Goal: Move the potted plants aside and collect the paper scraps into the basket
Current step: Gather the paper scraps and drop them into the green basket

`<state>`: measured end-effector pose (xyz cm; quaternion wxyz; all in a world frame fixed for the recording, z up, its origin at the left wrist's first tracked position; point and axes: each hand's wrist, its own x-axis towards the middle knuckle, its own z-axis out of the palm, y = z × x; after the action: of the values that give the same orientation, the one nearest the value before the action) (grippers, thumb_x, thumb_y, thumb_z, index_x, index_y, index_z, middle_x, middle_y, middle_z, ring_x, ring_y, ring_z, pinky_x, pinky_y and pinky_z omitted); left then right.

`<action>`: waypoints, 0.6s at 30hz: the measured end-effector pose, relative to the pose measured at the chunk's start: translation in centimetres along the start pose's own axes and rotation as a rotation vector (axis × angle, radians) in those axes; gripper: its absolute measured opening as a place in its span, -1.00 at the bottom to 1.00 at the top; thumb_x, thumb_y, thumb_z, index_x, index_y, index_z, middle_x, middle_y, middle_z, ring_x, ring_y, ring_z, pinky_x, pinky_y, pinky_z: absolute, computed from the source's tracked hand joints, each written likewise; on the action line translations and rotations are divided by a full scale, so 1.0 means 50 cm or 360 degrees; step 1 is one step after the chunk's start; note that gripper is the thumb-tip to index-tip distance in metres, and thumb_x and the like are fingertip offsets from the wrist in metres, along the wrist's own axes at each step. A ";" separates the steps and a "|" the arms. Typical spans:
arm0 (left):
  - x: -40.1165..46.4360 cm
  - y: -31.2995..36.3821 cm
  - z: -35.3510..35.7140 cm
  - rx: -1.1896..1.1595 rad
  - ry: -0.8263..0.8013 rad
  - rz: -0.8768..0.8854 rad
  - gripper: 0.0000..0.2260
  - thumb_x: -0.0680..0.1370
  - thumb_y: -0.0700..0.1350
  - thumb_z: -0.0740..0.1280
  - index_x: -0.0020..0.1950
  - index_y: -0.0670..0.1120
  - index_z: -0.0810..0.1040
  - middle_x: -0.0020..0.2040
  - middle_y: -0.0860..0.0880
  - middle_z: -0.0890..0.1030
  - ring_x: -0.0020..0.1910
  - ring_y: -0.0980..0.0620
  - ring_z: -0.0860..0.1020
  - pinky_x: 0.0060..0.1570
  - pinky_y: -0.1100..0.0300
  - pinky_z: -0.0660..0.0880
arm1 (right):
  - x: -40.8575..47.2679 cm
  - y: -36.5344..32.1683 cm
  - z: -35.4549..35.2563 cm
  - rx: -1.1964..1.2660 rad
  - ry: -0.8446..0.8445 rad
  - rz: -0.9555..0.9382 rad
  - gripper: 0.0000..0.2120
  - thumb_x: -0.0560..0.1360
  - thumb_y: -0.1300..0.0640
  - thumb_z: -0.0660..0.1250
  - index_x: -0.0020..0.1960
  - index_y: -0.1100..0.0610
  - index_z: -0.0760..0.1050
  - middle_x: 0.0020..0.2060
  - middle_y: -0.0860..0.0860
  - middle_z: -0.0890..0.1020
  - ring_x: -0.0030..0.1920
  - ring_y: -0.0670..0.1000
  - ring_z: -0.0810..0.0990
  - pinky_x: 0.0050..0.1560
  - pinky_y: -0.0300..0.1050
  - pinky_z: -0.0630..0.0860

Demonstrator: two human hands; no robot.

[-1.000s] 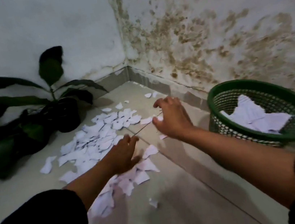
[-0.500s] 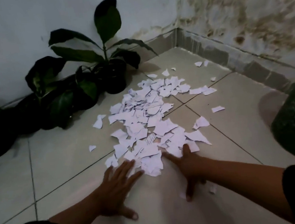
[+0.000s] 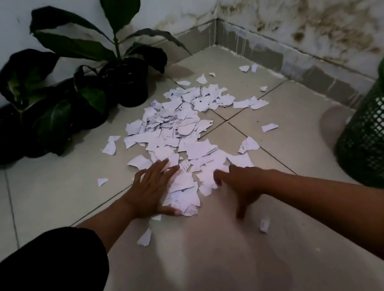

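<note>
White paper scraps point(image 3: 179, 132) lie in a heap on the tiled floor, with stray bits around it. My left hand point(image 3: 152, 191) lies flat with straight fingers on the heap's near left edge. My right hand point(image 3: 243, 182) rests on the near right edge, fingers spread, thumb pointing back toward me. A green mesh basket point(image 3: 379, 136) stands at the right, apart from both hands. Potted plants point(image 3: 125, 80) in black pots stand against the left wall, beside the heap.
Two stained walls meet in a corner at the back right, with a grey skirting point(image 3: 297, 61). More dark-leaved plants point(image 3: 38, 112) crowd the left side. Loose scraps point(image 3: 145, 237) lie on the floor near me. Bare tiles stretch between my arms.
The view has swung left and down from the basket to the heap. Both hands dropped to the heap's near edge and have since slid a little forward and inward onto the scraps.
</note>
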<state>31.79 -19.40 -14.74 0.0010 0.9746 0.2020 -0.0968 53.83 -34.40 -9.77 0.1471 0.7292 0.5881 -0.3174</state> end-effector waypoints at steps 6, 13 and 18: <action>-0.015 -0.001 -0.032 0.0055 -0.0479 0.0336 0.24 -0.05 0.59 0.20 0.44 0.28 -0.40 0.53 -0.06 -0.37 0.52 -0.08 -0.32 0.45 -0.10 -0.22 | -0.045 0.035 0.022 -0.0273 -0.0125 -0.0037 -0.22 0.15 0.05 0.64 0.20 0.02 0.24 0.19 0.06 0.33 0.02 0.16 0.51 -0.09 -0.04 0.43; -0.046 -0.031 0.003 0.0192 -0.0340 0.0270 0.29 -0.02 0.57 0.32 0.51 0.19 -0.28 0.54 -0.15 -0.28 0.54 -0.20 -0.20 0.43 -0.18 -0.10 | -0.021 0.030 0.008 -0.0462 0.0044 -0.0118 -0.14 0.10 -0.10 0.64 0.23 0.02 0.23 0.19 0.11 0.36 -0.03 0.13 0.52 -0.11 -0.08 0.40; -0.013 -0.033 -0.015 0.0125 -0.0424 0.0211 0.24 0.08 0.50 0.38 0.48 0.22 -0.36 0.46 -0.10 -0.45 0.50 -0.17 -0.34 0.44 -0.17 -0.21 | 0.026 -0.003 -0.002 -0.0372 0.0375 -0.0190 -0.07 0.10 -0.18 0.61 0.30 0.03 0.21 0.20 0.12 0.35 0.12 0.14 0.47 -0.14 -0.09 0.36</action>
<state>30.71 -18.12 -13.81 -0.0039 0.9636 0.1313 -0.2328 53.84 -33.30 -10.52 0.1418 0.7031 0.6764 -0.1673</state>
